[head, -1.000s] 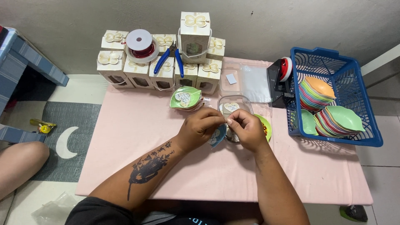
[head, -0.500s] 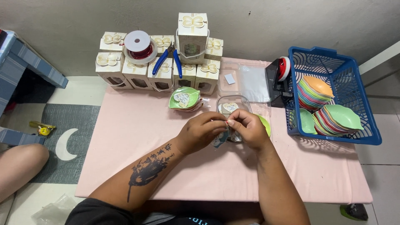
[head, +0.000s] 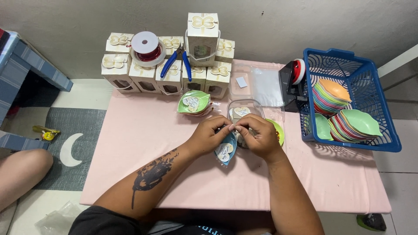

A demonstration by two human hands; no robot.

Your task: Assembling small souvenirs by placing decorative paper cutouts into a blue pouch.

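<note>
My left hand (head: 212, 133) and my right hand (head: 257, 134) meet fingertip to fingertip over the middle of the pink table (head: 143, 143). Together they hold a small blue leaf-shaped dish (head: 225, 150) with a white heart tag on it; the dish hangs just below my fingers. Behind my hands stands a clear plastic tub (head: 244, 110) with heart tags inside. A green leaf dish (head: 193, 102) with heart tags lies to its left. A yellow-green dish (head: 277, 129) peeks out behind my right hand.
Several white gift boxes (head: 170, 72) with bows line the table's far edge, with a red wire spool (head: 148, 47) and blue pliers (head: 176, 61) on top. A blue basket (head: 355, 93) of stacked coloured dishes stands at the right, beside a tape dispenser (head: 292, 78) and clear bags (head: 266, 86).
My hands have shifted slightly and drawn closer together at the fingertips; the blue dish now hangs lower and shows more clearly beneath them.
</note>
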